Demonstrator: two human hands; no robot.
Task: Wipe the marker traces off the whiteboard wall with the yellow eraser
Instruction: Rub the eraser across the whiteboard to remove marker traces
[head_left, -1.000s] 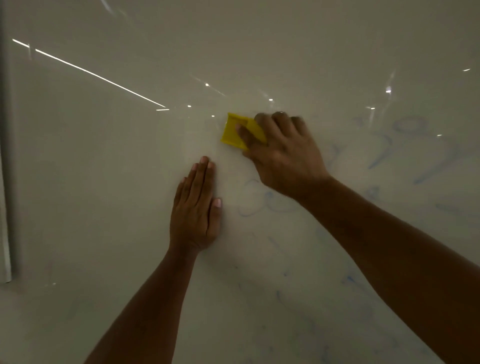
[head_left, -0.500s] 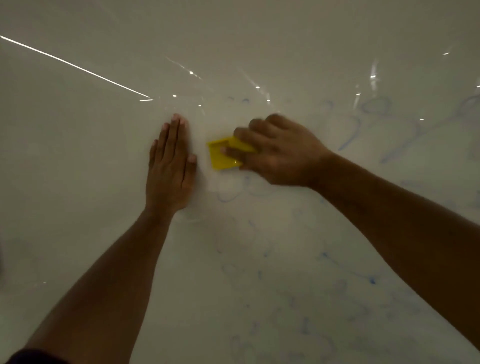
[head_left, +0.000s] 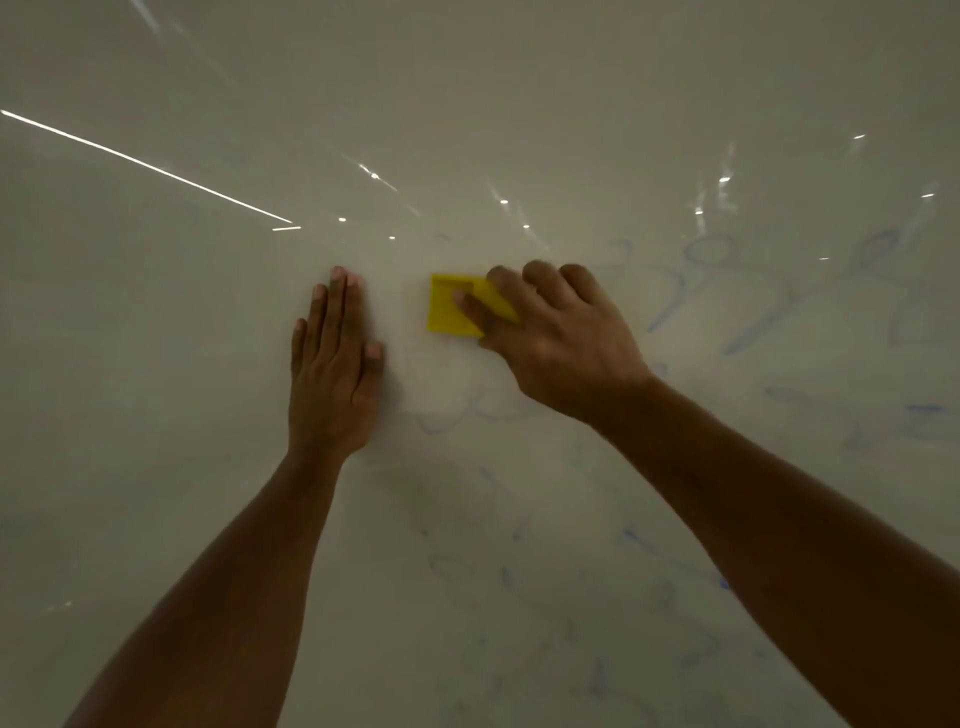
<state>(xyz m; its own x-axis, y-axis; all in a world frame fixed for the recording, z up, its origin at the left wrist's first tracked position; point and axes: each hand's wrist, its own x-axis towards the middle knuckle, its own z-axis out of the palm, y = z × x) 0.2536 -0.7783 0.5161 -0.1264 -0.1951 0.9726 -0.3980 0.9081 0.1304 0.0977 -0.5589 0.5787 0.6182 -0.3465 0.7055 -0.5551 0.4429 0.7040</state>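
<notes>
The glossy whiteboard wall (head_left: 156, 364) fills the view. My right hand (head_left: 550, 338) presses the yellow eraser (head_left: 445, 306) flat against it, fingers spread over the eraser's right half. My left hand (head_left: 332, 374) lies flat on the wall just left of the eraser, fingers together and pointing up, holding nothing. Faint blue marker traces (head_left: 727, 291) run to the right of my right hand, and a looped trace (head_left: 441, 421) sits just below the eraser. More smudged blue marks (head_left: 639, 540) spread across the lower right.
Bright reflections of ceiling lights streak the upper wall, with one long line (head_left: 145, 166) at the upper left. The wall left of my left hand shows no marks.
The eraser went down and left beside my left hand, then came back slightly right and up. My left hand has stayed flat on the wall while the view shifted.
</notes>
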